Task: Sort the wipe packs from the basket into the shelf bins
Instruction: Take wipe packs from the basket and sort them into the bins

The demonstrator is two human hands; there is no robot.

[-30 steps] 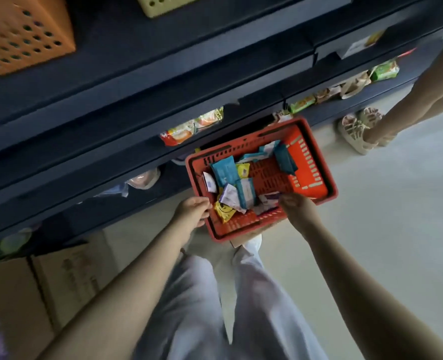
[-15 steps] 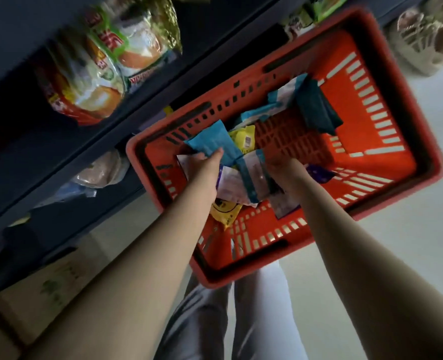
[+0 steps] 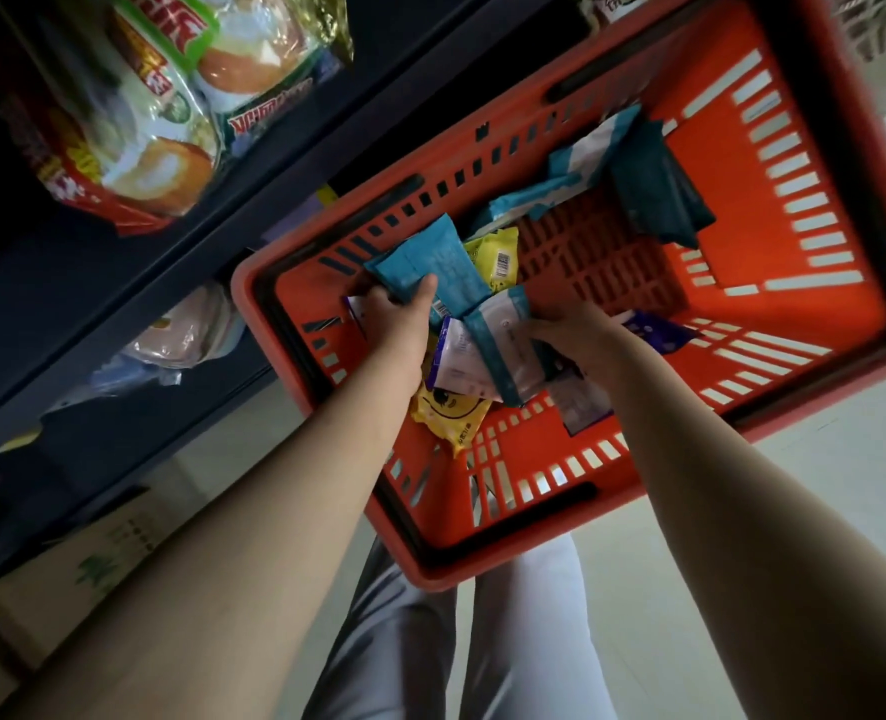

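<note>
Fingers (image 3: 423,297) of the left hand (image 3: 394,330) pinch a flat teal plastic wipe pack (image 3: 430,259). The right hand (image 3: 576,332) grips a white-and-teal wipe pack (image 3: 503,350). Both packs sit inside the slotted orange-red plastic basket (image 3: 742,163), beside the dark shelf (image 3: 274,163).

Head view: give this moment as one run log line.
phase: picking | left hand grips teal plastic wipe pack | right hand on white-and-teal wipe pack, grip unclear | both inside red plastic basket
</note>
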